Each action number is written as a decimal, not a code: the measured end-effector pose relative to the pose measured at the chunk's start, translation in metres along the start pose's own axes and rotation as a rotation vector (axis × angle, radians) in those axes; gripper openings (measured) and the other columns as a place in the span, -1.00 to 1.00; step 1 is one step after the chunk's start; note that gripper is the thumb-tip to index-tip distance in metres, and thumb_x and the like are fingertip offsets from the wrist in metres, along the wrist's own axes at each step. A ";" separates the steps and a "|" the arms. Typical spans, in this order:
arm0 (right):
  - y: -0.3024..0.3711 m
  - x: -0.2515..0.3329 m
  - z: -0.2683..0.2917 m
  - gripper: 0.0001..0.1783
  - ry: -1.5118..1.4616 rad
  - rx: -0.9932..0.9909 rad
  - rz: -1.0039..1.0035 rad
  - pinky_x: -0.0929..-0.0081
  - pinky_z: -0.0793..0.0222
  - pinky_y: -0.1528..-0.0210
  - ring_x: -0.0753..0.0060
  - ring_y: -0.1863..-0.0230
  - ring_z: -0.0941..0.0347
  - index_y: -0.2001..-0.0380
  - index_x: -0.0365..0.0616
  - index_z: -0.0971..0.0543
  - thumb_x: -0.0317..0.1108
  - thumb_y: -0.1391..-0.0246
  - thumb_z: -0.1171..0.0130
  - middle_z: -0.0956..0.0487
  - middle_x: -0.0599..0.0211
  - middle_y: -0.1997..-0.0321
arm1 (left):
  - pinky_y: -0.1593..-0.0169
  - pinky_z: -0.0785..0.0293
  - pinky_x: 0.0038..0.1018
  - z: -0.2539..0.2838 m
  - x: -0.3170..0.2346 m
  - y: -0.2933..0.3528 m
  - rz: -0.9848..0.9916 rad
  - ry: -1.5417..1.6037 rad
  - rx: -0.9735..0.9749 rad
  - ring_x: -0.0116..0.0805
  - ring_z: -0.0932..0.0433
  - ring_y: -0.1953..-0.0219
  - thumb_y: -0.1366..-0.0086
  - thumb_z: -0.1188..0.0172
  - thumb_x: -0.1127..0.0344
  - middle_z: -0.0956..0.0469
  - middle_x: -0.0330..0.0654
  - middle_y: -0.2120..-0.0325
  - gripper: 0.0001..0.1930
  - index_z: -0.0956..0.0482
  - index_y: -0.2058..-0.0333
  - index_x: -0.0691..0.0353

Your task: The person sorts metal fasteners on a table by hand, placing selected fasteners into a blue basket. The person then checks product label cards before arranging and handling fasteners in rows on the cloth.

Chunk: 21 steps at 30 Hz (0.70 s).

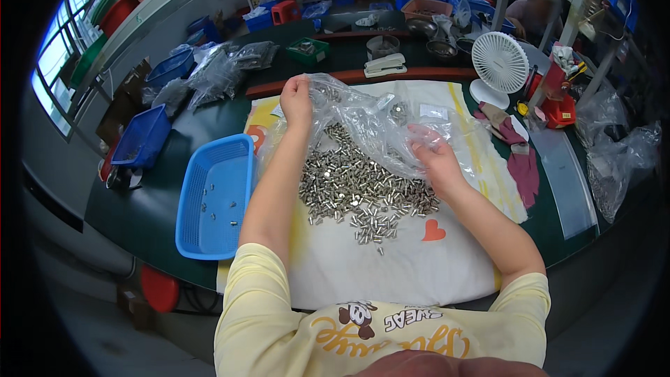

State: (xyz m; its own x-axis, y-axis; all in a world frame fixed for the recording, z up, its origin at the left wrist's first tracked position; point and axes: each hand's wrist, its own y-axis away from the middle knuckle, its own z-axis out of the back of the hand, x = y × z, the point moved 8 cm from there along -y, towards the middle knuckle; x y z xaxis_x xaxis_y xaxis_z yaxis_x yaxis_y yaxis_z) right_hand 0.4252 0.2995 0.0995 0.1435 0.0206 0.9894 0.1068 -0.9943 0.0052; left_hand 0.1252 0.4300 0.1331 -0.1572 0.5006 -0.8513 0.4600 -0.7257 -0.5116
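Observation:
My left hand [298, 103] is raised at the far side of the cloth, its fingers closed on the edge of a clear plastic bag [366, 126]. Lower and to the right, my right hand [440, 162] pinches the bag's other side. Stretched between both hands, the bag holds some small metal pieces. Below and partly behind it spreads a large pile of small silver screw-like metal parts [342, 185] with round heads. They lie on a white and yellow cloth [391, 269], a few scattered toward me. The bag's film hides part of the pile.
A light blue basket [227, 237] with a few metal parts stands to the left, a darker blue bin [143, 136] beyond it. At the back are a stapler [384, 65] and a white fan [500, 63]. Maroon gloves [522, 174] and filled plastic bags [607, 160] lie right. Another person sits far right.

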 end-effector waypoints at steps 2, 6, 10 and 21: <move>0.007 0.014 0.030 -0.67 -0.151 -0.171 0.201 0.68 -0.18 0.18 0.59 0.20 -0.32 0.07 -0.08 -0.46 -0.42 -0.05 -0.06 -0.45 0.45 0.23 | 0.19 -0.37 -0.51 -0.006 -0.026 0.028 -0.111 0.001 0.009 -0.35 -0.49 0.34 -0.26 -0.08 0.29 -0.54 -0.19 0.43 -0.81 -0.53 0.37 0.32; 0.025 -0.003 0.093 -0.73 -0.174 -0.218 0.200 0.68 -0.17 0.25 0.62 0.27 -0.31 0.13 -0.09 -0.46 -0.41 -0.05 -0.04 -0.44 0.48 0.29 | 0.14 -0.40 -0.47 0.003 -0.088 0.093 -0.613 -0.313 0.117 -0.23 -0.50 0.31 -0.20 -0.09 0.41 -0.54 -0.10 0.35 -0.90 -0.50 0.38 0.32; 0.043 -0.005 0.129 -0.75 0.259 -0.197 -0.084 0.63 -0.22 0.34 0.61 0.39 -0.32 0.18 -0.12 -0.47 -0.37 -0.03 -0.07 -0.44 0.50 0.36 | 0.19 -0.42 -0.41 0.015 -0.077 0.131 -0.452 -0.174 0.345 -0.15 -0.51 0.32 -0.11 -0.09 0.50 -0.54 -0.09 0.38 -0.98 -0.47 0.45 0.31; 0.045 0.156 -0.014 -0.67 0.841 -0.230 0.946 0.31 -0.38 0.26 0.20 0.29 -0.45 0.27 -0.17 -0.51 -0.23 0.10 -0.27 -0.51 0.22 0.31 | 0.27 -0.40 -0.21 -0.005 -0.056 0.153 -0.242 -0.741 0.621 -0.03 -0.47 0.31 -0.04 -0.22 0.26 -0.46 -0.05 0.38 -0.74 -0.44 0.33 0.27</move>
State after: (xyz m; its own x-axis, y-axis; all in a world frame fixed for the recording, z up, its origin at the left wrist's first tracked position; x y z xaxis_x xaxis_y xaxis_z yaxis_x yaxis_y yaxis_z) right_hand 0.4387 0.2564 0.2559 -0.6005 -0.6875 0.4083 0.1210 -0.5829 -0.8035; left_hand 0.2090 0.2931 0.1030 -0.7898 0.3998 -0.4653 -0.1620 -0.8675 -0.4703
